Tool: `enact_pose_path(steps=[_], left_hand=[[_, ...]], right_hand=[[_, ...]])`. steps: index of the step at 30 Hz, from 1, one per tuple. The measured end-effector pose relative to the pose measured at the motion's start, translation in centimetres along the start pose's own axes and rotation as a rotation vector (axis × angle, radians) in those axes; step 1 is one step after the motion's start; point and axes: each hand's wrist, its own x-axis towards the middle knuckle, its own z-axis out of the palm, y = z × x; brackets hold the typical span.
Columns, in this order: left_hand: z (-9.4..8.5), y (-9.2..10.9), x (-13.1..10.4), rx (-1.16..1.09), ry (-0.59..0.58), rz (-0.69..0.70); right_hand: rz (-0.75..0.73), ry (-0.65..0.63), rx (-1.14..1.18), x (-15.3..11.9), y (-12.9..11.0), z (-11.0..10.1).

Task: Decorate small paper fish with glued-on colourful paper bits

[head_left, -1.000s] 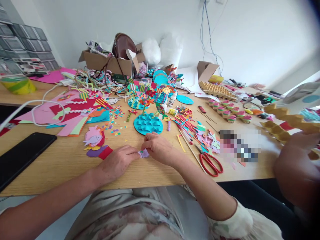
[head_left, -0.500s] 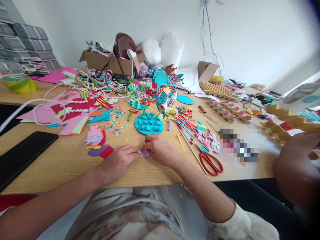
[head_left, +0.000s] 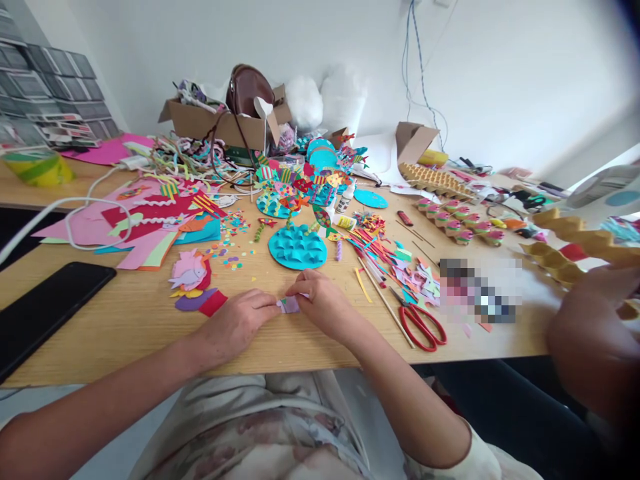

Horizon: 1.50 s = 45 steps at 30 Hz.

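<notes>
Fingers of the left hand [head_left: 231, 325]: held close together, tips laid at the left end of a lilac paper piece [head_left: 289, 306]; whether it is pinched or only pressed cannot be told. Fingers of the right hand [head_left: 320, 305]: curled, with the piece's right end pinched by thumb and forefinger. Lilac paper piece: held low over the worktop [head_left: 260, 360], between the two hands, small green marks shown on its face, ends covered by the fingers. Turquoise oval [head_left: 298, 247]: placed just beyond the right hand, its top covered with raised paper scallops. Red paper piece [head_left: 213, 303]: one, near the left hand, a purple paper piece [head_left: 193, 303] overlapped by it. Fish-shaped cutouts [head_left: 191, 270]: piled beyond these, pink and lilac uppermost. Paper dots [head_left: 234, 257]: scattered nearby, assorted colours. Scissors [head_left: 424, 328]: one pair, red-handled, laid to the right of the right hand, with a thin stick [head_left: 387, 307] placed beside them. Yellow strip [head_left: 363, 285]: one, laid near the stick. White bottle [head_left: 345, 199]: one, stood upright farther back. Black phone [head_left: 53, 317]: one, laid flat at far left. Another person's hand [head_left: 593, 323]: one, blurred, seen at the right edge.
</notes>
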Motion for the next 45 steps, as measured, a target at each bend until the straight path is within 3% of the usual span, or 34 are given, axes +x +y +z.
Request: enact_pose_path(steps=[9, 21, 27, 34, 45], left_hand=[[-0.2, 0.1, 0.1, -0.016, -0.019, -0.017], [-0.1, 0.2, 0.1, 0.012, -0.002, 0.004], [-0.3, 0.3, 0.2, 0.030, 0.013, 0.002], [-0.3, 0.3, 0.1, 0.002, -0.005, -0.018], [-0.2, 0.2, 0.1, 0.027, 0.005, 0.003]], right_hand=[[-0.257, -0.017, -0.156, 0.3, 1.0, 0.3], [-0.157, -0.004, -0.041, 0.2, 0.9, 1.2], [-0.127, 0.079, 0.014, -0.1, 1.1, 1.0], [-0.144, 0.014, -0.043, 0.1, 0.8, 1.3], [-0.105, 0.032, -0.007, 0.2, 0.8, 1.1]])
